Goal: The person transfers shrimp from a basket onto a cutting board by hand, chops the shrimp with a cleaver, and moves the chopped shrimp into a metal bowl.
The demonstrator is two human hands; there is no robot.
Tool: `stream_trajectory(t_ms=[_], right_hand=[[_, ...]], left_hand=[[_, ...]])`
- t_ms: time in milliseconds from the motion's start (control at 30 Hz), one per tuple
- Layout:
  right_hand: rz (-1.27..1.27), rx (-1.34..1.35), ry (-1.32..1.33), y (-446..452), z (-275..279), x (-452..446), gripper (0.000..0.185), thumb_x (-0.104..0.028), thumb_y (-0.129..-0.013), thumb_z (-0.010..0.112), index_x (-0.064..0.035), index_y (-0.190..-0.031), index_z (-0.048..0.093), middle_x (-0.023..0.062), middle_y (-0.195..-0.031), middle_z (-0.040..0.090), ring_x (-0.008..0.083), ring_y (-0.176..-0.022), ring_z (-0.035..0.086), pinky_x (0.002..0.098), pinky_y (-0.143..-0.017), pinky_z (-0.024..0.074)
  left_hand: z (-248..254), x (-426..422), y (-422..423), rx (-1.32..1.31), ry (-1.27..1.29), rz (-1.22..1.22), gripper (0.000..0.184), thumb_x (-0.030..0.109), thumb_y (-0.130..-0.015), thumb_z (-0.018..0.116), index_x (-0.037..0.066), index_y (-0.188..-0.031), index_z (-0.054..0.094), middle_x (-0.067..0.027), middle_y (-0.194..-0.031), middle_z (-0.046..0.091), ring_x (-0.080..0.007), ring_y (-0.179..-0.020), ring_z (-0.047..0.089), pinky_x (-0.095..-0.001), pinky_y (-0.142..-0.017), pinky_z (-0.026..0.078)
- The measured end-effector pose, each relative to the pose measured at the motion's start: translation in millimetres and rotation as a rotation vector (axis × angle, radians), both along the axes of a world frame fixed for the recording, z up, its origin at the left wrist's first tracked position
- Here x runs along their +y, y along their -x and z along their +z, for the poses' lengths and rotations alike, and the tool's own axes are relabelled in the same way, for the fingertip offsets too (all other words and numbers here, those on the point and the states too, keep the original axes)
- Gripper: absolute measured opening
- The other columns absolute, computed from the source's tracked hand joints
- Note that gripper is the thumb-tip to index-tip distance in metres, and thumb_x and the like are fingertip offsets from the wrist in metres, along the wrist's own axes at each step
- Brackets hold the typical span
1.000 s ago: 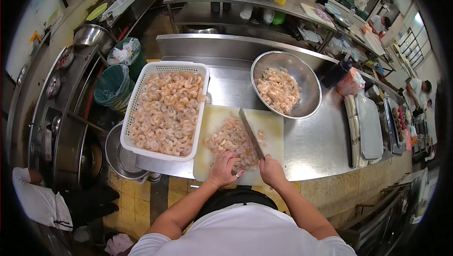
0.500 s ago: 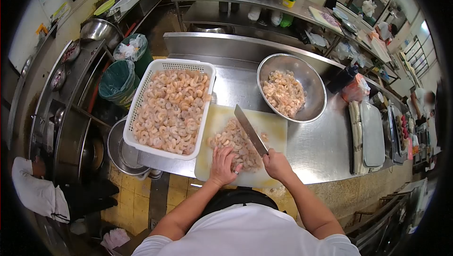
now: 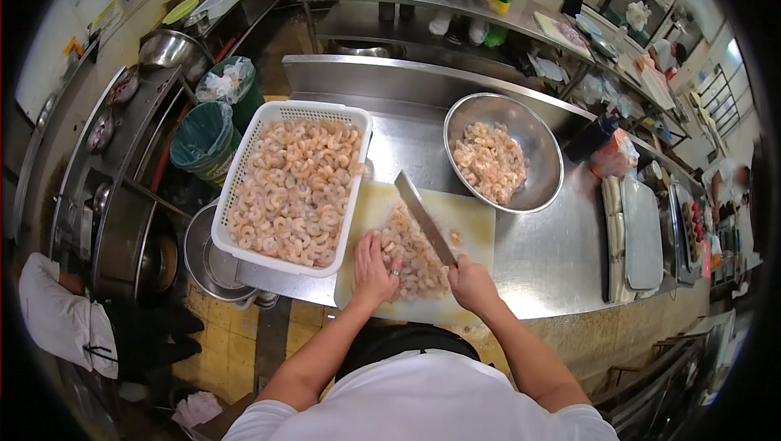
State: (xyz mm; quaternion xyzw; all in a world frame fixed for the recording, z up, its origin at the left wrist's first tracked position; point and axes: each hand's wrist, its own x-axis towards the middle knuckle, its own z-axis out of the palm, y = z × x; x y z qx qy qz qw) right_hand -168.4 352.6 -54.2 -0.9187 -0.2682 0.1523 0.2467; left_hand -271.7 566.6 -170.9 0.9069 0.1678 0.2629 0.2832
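Note:
My right hand [image 3: 474, 285] is closed round the handle of a large knife [image 3: 426, 220], its blade slanting up and left over a pile of shrimp [image 3: 408, 254]. The pile lies on a white and yellow cutting board [image 3: 476, 221]. At the pile's left side rests my left hand [image 3: 374, 273], fingers extended and a ring on one finger, touching the shrimp. Left of the board stands a white perforated basket [image 3: 223, 217] filled with shrimp. Behind the board, to the right, a steel bowl [image 3: 543, 148] holds more shrimp pieces.
Metal trays [image 3: 641, 233] and a dark bottle [image 3: 591, 137] stand on the right of the steel table [image 3: 541, 266]. Green bins [image 3: 199, 138] and a metal pot [image 3: 213, 258] are at the left. A person in white [image 3: 61, 311] is at the lower left.
My left hand has shifted left and up to the pile's left edge, its fingers straighter. The knife has moved slightly left over the shrimp, which are gathered into a narrower pile.

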Motion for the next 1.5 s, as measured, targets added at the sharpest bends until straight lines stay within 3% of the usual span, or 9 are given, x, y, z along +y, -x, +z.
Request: stream_trajectory(t_ms=[100,300,467,633,833,1033,1200,1400,1500], right_hand=[[0.039,0.035,0.153,-4,-14,-5,0.03,-0.024,-0.102,0.057,0.0064,-0.102,0.061,0.037,-0.086,0.069,0.0555,-0.084,0.068,0.063,-0.08,0.0534],[-0.012,0.041,0.043,5,35,1,0.034,-0.026,-0.103,0.053,0.0063,-0.104,0.062,0.0369,-0.088,0.069,0.0555,-0.086,0.068,0.0634,-0.083,0.0534],[0.034,0.052,0.134,4,-16,-14,0.033,-0.026,-0.103,0.055,0.0061,-0.102,0.062,0.0373,-0.088,0.069,0.056,-0.086,0.068,0.0634,-0.083,0.0532],[0.005,0.067,0.074,11,33,-9,0.033,-0.026,-0.103,0.055,0.0063,-0.102,0.062,0.0373,-0.087,0.069,0.0564,-0.087,0.067,0.0628,-0.084,0.0536],[0.068,0.051,0.15,10,-14,-18,0.031,-0.024,-0.102,0.057,0.0061,-0.097,0.061,0.0372,-0.084,0.068,0.057,-0.085,0.067,0.0627,-0.082,0.0535],[-0.008,0.018,0.054,12,33,-21,0.032,-0.025,-0.103,0.055,0.0064,-0.103,0.062,0.0365,-0.086,0.069,0.0571,-0.086,0.067,0.0626,-0.082,0.0538],[-0.059,0.0,0.086,4,-19,-17,0.032,-0.024,-0.103,0.056,0.0074,-0.099,0.062,0.0386,-0.085,0.067,0.0579,-0.085,0.067,0.0628,-0.08,0.0533],[-0.07,0.041,0.061,6,24,-21,0.034,-0.025,-0.103,0.054,0.0074,-0.104,0.062,0.0381,-0.088,0.068,0.0579,-0.087,0.067,0.0646,-0.084,0.0525],[-0.076,0.03,0.059,10,10,-10,0.035,-0.026,-0.103,0.054,0.0076,-0.102,0.063,0.0383,-0.088,0.068,0.0576,-0.088,0.067,0.0643,-0.085,0.0527]], left_hand=[[0,3,-1,0.002,0.022,-0.028,0.076,0.035,-0.098,0.067,-0.008,-0.154,0.039,-0.034,-0.157,0.038,-0.0513,-0.147,0.036,-0.0588,-0.125,0.026],[-2,2,1,0.042,0.032,-0.012,0.077,0.036,-0.099,0.066,-0.008,-0.155,0.038,-0.0322,-0.159,0.039,-0.0491,-0.148,0.036,-0.06,-0.127,0.025],[0,2,2,0.04,0.016,-0.024,0.077,0.036,-0.099,0.065,-0.008,-0.156,0.036,-0.0321,-0.159,0.038,-0.0491,-0.148,0.036,-0.0576,-0.126,0.026],[-1,2,1,0.017,0.012,-0.016,0.078,0.034,-0.099,0.066,-0.009,-0.156,0.035,-0.0323,-0.158,0.039,-0.0495,-0.147,0.037,-0.0561,-0.126,0.027],[-1,4,1,-0.008,0.018,-0.032,0.08,0.033,-0.096,0.07,-0.01,-0.155,0.037,-0.0322,-0.157,0.04,-0.0487,-0.147,0.038,-0.0568,-0.126,0.027],[4,3,2,-0.01,0.049,-0.04,0.08,0.035,-0.095,0.071,-0.01,-0.153,0.039,-0.0317,-0.154,0.043,-0.048,-0.146,0.039,-0.0586,-0.126,0.027],[0,4,1,-0.019,0.032,-0.034,0.079,0.034,-0.094,0.071,-0.01,-0.152,0.039,-0.0319,-0.153,0.044,-0.0486,-0.145,0.04,-0.0585,-0.125,0.027],[-5,4,2,-0.016,0.015,-0.025,0.079,0.035,-0.095,0.07,-0.009,-0.153,0.039,-0.0319,-0.155,0.042,-0.0482,-0.147,0.039,-0.0579,-0.126,0.027],[-6,4,3,-0.007,0.033,-0.029,0.078,0.035,-0.096,0.07,-0.009,-0.153,0.039,-0.0318,-0.156,0.042,-0.048,-0.147,0.039,-0.0575,-0.126,0.027]])
